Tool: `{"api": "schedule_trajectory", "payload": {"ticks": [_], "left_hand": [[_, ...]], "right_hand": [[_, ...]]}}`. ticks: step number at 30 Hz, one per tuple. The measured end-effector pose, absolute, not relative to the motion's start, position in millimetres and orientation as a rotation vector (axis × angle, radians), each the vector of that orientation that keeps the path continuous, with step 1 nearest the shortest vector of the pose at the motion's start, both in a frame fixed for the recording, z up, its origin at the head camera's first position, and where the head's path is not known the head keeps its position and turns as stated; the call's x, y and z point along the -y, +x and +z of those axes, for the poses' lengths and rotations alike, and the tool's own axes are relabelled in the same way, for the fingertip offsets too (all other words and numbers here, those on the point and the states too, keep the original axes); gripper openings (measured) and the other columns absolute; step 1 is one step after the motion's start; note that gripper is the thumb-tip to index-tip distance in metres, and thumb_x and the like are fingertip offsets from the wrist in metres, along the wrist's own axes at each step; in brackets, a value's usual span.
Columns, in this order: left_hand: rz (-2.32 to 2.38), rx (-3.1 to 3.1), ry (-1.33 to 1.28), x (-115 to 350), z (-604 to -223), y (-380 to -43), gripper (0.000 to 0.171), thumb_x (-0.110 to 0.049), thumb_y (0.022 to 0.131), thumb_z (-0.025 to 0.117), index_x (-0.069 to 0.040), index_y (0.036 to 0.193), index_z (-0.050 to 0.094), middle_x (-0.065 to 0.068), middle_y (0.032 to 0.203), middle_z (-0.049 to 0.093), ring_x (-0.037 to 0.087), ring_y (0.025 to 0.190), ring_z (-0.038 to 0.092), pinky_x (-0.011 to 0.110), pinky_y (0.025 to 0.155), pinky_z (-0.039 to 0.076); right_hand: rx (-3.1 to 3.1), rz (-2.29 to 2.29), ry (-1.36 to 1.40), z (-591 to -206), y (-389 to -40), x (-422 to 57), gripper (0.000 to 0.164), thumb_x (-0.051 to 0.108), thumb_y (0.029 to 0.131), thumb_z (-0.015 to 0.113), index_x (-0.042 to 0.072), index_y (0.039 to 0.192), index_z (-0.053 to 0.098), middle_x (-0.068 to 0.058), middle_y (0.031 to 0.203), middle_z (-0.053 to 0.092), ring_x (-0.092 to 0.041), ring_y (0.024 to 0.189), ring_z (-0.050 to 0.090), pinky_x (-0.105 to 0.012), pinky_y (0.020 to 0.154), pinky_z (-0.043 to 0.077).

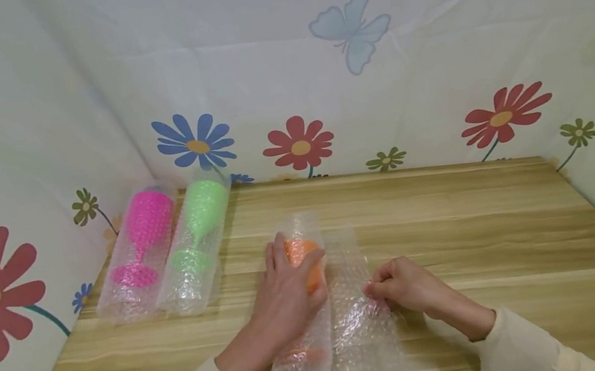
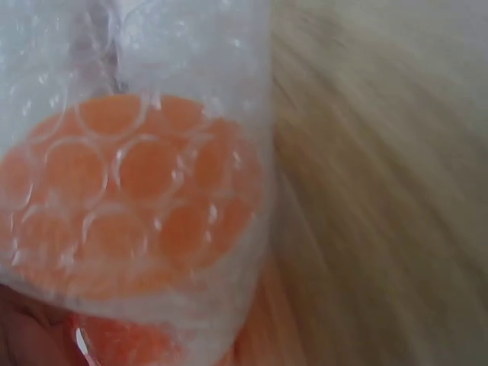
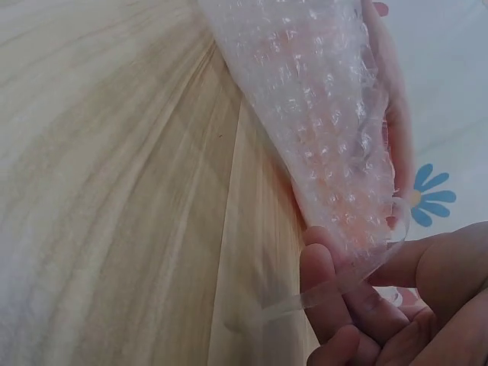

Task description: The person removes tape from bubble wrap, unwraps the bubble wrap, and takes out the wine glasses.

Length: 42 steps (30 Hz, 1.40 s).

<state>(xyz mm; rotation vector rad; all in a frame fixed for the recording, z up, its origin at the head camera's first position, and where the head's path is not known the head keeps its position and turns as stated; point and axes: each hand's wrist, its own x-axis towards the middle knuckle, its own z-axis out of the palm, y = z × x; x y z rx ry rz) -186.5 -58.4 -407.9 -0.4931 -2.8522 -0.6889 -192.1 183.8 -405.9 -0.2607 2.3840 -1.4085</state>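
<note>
An orange plastic goblet [image 1: 299,251] lies partly rolled in clear bubble wrap [image 1: 353,327] at the table's front middle. Over its bowl, my left hand [image 1: 287,285] grips the wrapped goblet, fingers on the left side and thumb across the right. The goblet's round foot [image 2: 130,198] shows through the bubbles in the left wrist view. To the right, my right hand [image 1: 409,285] pinches the loose edge of the bubble wrap between thumb and fingers. A narrow clear strip [image 3: 335,286] runs across those fingertips in the right wrist view.
A pink goblet [image 1: 149,217] and a green goblet [image 1: 205,207], each in bubble wrap, lie side by side at the table's left. The wood-grain table [image 1: 468,216] ends at a white cloth backdrop [image 1: 252,55] printed with flowers and a butterfly.
</note>
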Motion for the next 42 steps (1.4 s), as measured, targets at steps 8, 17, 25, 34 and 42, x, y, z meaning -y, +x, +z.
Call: {"api": "schedule_trajectory", "payload": {"ticks": [8,17,25,34,42], "left_hand": [[-0.530,2.826,-0.494,67.2,-409.3,-188.2,0.054,-0.054,0.094,0.071,-0.031,0.142,0.061,0.037,0.159,0.025,0.055,0.146,0.025,0.067,0.104,0.037],[-0.579,2.699,-0.536,70.9,-409.3,-188.9,0.058,-0.046,0.083,0.086,-0.019,0.131,0.068,0.032,0.151,0.032,0.048,0.135,0.036,0.058,0.105,0.044],[-0.594,2.725,-0.478,79.9,-403.7,-185.4,0.051,-0.033,0.084,0.081,-0.018,0.129,0.064,0.026,0.133,0.044,0.043,0.120,0.045,0.048,0.085,0.054],[-0.656,2.695,-0.515,88.9,-398.1,-184.4,0.048,-0.023,0.082,0.083,-0.011,0.125,0.067,0.024,0.137,0.045,0.040,0.122,0.043,0.048,0.095,0.048],[-0.605,2.679,-0.652,85.8,-394.5,-181.8,0.031,-0.012,0.088,0.074,-0.018,0.118,0.075,0.020,0.133,0.050,0.039,0.116,0.045,0.046,0.078,0.048]], "right_hand": [[-2.405,-1.384,-0.236,-404.1,-196.3,-192.7,0.020,0.013,0.097,0.071,0.001,0.081,0.072,0.004,0.065,0.058,-0.008,0.059,0.046,-0.021,0.050,0.033],[-2.391,-1.390,-0.261,-403.3,-198.6,-200.3,0.021,0.014,0.097,0.071,0.001,0.079,0.070,0.006,0.063,0.052,-0.008,0.057,0.040,-0.021,0.049,0.029],[-2.398,-1.363,-0.246,-399.6,-197.6,-203.8,0.022,0.015,0.097,0.072,0.002,0.079,0.070,0.006,0.062,0.051,-0.008,0.057,0.040,-0.021,0.049,0.029],[-2.403,-1.363,-0.235,-397.1,-195.2,-204.0,0.022,0.015,0.097,0.072,0.001,0.079,0.070,0.006,0.063,0.051,-0.008,0.058,0.042,-0.020,0.050,0.029],[-2.392,-1.375,-0.224,-398.6,-196.8,-205.9,0.021,0.014,0.097,0.071,0.000,0.082,0.072,0.006,0.065,0.054,-0.008,0.060,0.043,-0.021,0.051,0.031]]}}
